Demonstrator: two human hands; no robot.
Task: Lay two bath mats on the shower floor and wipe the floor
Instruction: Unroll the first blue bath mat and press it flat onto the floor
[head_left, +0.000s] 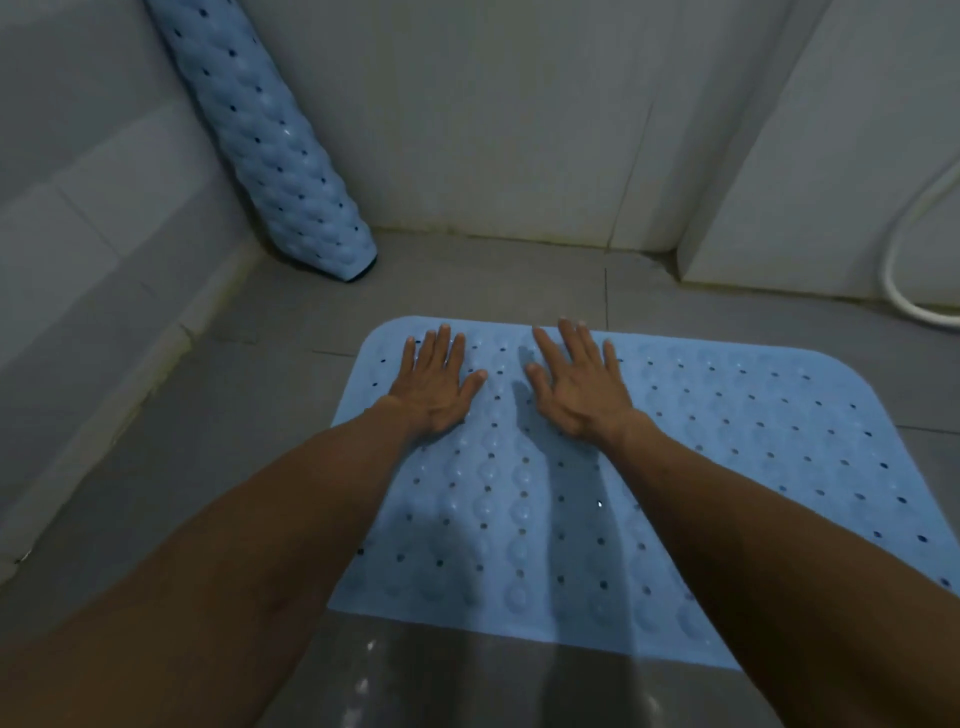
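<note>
Head view: both hands, left (435, 382) and right (581, 382), fingers spread flat on unmarked blue bath mat (727, 441).

- flat bath mat (727, 441): soft blue rubbery plastic, bubbled, perforated, matt
- rolled bath mat (280, 150): same bumpy blue plastic
- floor (467, 280): smooth grey tile
- hose (904, 249): glossy white plastic

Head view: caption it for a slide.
Both hands press a flat light-blue perforated rubber bath mat onto grey floor tiles.
</note>
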